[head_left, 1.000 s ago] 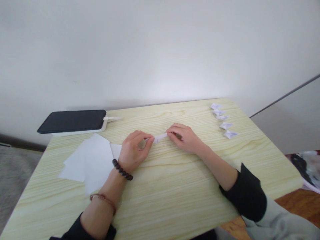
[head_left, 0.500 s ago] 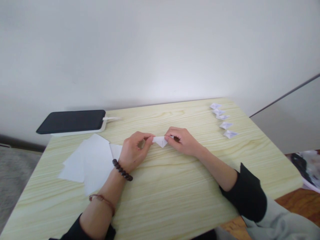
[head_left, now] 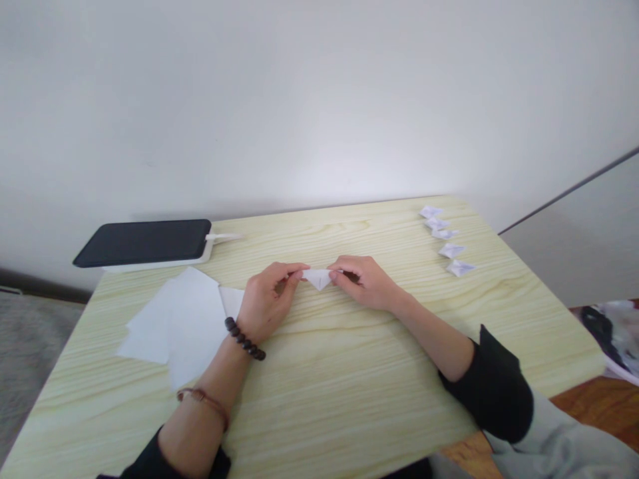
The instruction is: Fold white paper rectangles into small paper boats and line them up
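Between my two hands a small folded white paper (head_left: pixel 318 279) is stretched, its point facing down toward me. My left hand (head_left: pixel 272 293) pinches the paper's left end between thumb and forefinger. The right end is gripped the same way by my right hand (head_left: pixel 362 283). Both ends of the paper are partly hidden by the fingers. To the left, partly behind my left wrist, lie several loose white paper sheets (head_left: pixel 192 313), overlapping one another. Several small folded paper boats (head_left: pixel 452 250) stand in a row near the table's far right side.
A black phone (head_left: pixel 144 241) rests on a white block at the back left, a white cable (head_left: pixel 224 237) plugged into its right side. The wooden table (head_left: pixel 349 386) meets a white wall (head_left: pixel 319 100) at its far edge. Plastic bags (head_left: pixel 619 332) are beyond the right edge.
The folded paper has shifted very slightly left, and a little more of it shows between the fingers. Both hands keep their pinch; everything else stays put.
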Tool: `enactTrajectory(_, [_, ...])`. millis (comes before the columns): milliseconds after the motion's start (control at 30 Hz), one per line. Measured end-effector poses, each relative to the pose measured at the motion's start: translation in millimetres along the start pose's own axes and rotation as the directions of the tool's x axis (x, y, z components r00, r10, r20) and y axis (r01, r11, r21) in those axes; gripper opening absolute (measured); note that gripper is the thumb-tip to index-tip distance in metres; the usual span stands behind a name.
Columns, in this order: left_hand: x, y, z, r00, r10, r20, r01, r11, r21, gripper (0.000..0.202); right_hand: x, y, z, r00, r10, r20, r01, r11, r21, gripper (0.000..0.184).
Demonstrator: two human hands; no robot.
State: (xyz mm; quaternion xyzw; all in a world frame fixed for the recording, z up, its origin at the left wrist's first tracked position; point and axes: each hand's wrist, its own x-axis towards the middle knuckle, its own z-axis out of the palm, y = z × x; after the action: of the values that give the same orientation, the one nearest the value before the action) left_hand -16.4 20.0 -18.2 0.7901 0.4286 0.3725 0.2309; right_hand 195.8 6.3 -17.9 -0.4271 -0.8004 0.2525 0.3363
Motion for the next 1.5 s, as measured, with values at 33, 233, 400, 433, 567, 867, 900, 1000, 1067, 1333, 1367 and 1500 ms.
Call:
enactTrajectory(33, [-0.1,-0.2,0.0,1.0,-0.015,-0.005,0.015,1.0,-0.004,0.022,0.2,0.0,-0.1,1.0,0.01,-0.003,-0.01,1.0,0.01,0.02])
enactTrajectory(233, [-0.3,1.5,0.5,0.999,0.043,-0.024,-0.042,0.999,0.017,0.025,-0.1,-0.3,1.2,0.994,0.105,-0.037,-0.1,0.988,0.117,0.019])
enactTrajectory(400, [0.5,1.0,0.8,0.99,0.139,0.034,-0.139,0.99,-0.003,0.025,-1.5,0.8,3.4,0.99,0.135,-0.034,-0.125,0.973,0.196,0.017])
enactTrajectory(433, [0.7,0.8,0.6,0.989,0.144,0.034,-0.144,0.99,-0.004,0.022,-1.6,0.9,3.5,0.99,0.137,-0.027,-0.129,0.969,0.21,0.018])
enactTrajectory(567, [1.8,0.8,-0.7,0.989,0.151,0.001,-0.151,0.989,-0.004,0.014,-1.7,-0.6,1.9,0.993,0.114,-0.018,-0.107,0.97,0.217,0.018])
enactTrajectory(867, [0.9,3.0,0.0,0.983,0.184,-0.018,-0.184,0.983,0.01,0.013,-1.9,-3.0,3.8,0.999,0.002,-0.049,0.003,0.996,0.093,0.014])
enactTrajectory(900, [0.6,3.2,0.4,0.981,0.195,-0.012,-0.194,0.981,0.017,0.012,-1.7,-2.7,4.6,0.998,-0.013,-0.057,0.017,0.997,0.072,0.012])
enactTrajectory(1000, [-0.4,4.1,1.7,0.976,0.216,-0.013,-0.216,0.976,0.028,0.01,-1.7,-3.0,6.8,0.994,-0.077,-0.079,0.076,0.997,-0.015,0.013])
enactTrajectory(1067, [-0.9,5.0,2.1,0.976,0.219,-0.015,-0.219,0.975,0.027,0.009,-2.0,-4.1,8.1,0.989,-0.124,-0.085,0.117,0.99,-0.076,0.015])
enactTrajectory(1333, [-0.8,9.7,1.4,0.996,0.08,0.047,-0.081,0.997,0.016,0.017,-2.0,-5.9,7.1,0.995,-0.079,-0.055,0.075,0.995,-0.064,0.019])
enactTrajectory(1367, [-0.5,9.2,1.1,0.996,0.066,0.061,-0.066,0.998,0.008,0.018,-1.6,-5.8,6.2,0.998,-0.05,-0.044,0.048,0.998,-0.045,0.02])
enactTrajectory(1500, [0.5,5.1,0.4,0.996,0.018,0.091,-0.016,1.0,-0.02,0.022,-0.3,-4.4,3.2,0.999,0.032,-0.029,-0.033,0.999,-0.024,0.024])
